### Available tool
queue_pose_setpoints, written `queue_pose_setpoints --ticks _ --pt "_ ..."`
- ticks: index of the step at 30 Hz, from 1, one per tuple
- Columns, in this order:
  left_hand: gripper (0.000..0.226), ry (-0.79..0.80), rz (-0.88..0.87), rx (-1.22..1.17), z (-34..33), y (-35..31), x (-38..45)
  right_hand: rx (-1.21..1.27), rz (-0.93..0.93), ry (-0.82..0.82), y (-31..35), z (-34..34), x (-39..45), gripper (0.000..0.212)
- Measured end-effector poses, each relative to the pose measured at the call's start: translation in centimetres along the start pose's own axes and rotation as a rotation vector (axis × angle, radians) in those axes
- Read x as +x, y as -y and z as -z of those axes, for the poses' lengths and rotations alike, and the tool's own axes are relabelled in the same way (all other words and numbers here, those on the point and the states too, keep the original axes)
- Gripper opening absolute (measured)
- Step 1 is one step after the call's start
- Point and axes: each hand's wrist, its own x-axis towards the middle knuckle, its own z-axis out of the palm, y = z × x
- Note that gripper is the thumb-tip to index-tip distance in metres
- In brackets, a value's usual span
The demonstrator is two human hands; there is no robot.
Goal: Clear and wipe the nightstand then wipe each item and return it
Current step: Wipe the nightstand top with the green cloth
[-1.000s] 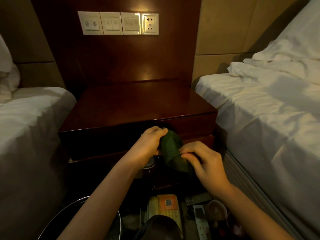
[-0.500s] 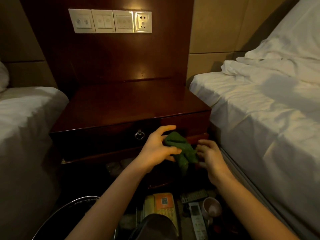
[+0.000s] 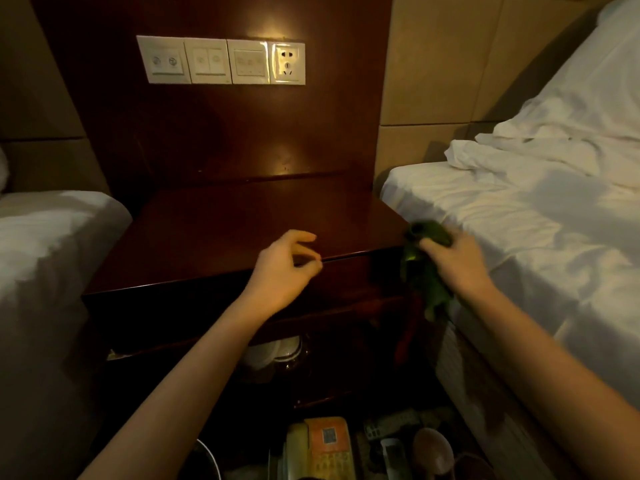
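The dark wooden nightstand (image 3: 242, 220) stands between two beds with nothing on its top. My right hand (image 3: 453, 261) grips a green cloth (image 3: 422, 268) at the nightstand's front right corner, and part of the cloth hangs down past the drawer front. My left hand (image 3: 284, 268) hovers over the front edge with loosely curled fingers and holds nothing. On the floor below lie a telephone (image 3: 318, 448), a remote control (image 3: 394, 455) and a cup (image 3: 433, 452).
White beds flank the nightstand on the left (image 3: 52, 258) and right (image 3: 519, 230). A row of switches and a socket (image 3: 221, 62) sits on the wooden back panel. A round bin rim (image 3: 211, 455) shows at the bottom left. A white object (image 3: 273, 351) sits in the shelf under the drawer.
My right hand has carried the cloth up and right, from the drawer front to the nightstand's right corner. My left hand has let go of the cloth and risen to the front edge.
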Motion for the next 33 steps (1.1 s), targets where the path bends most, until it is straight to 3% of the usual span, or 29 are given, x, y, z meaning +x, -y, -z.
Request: queue_pose_setpoints --ticks 3,5,8,10,15,17,19,22,25,30,33 --pt "0.034 -0.187 -0.062 0.150 -0.4 1.8 1.8 -0.335 0.147 -0.088 0.7 -0.8 5.2 0.040" --pt "0.034 -0.237 -0.088 0.265 -0.5 2.7 3.0 -0.518 0.159 0.073 -0.4 -2.4 7.7 0.049" --pt "0.035 -0.292 -0.084 0.460 0.1 4.7 4.6 -0.789 0.124 0.349 -2.1 -5.3 9.5 0.038" --pt "0.038 -0.291 -0.031 0.543 0.6 6.0 5.8 -0.755 0.144 0.425 -1.1 -8.3 9.1 0.039" --pt "0.039 -0.272 0.076 0.398 2.6 6.7 10.5 -0.675 0.510 0.645 3.8 -17.9 2.6 0.046" --pt "0.039 -0.295 0.088 0.453 4.5 7.6 11.9 -0.666 0.506 0.723 3.6 -17.6 3.7 0.043" --pt "0.042 -0.282 0.113 0.545 6.7 9.2 13.0 -0.722 0.354 0.674 1.0 -15.0 9.0 0.042" --pt "0.042 -0.284 0.070 0.679 9.1 11.4 14.0 -0.741 0.140 0.445 -2.7 -10.9 16.8 0.031" --pt "0.037 -0.244 0.109 0.867 10.3 12.6 14.7 -0.855 0.003 0.422 -4.1 -11.8 21.5 0.027" --pt "0.030 -0.277 0.183 0.988 11.4 13.2 15.9 -0.957 0.031 0.396 -2.8 -20.7 27.0 0.046" --pt "0.032 -0.259 0.236 1.070 11.5 13.6 16.3 -0.852 0.200 0.576 1.3 -27.0 23.3 0.046"
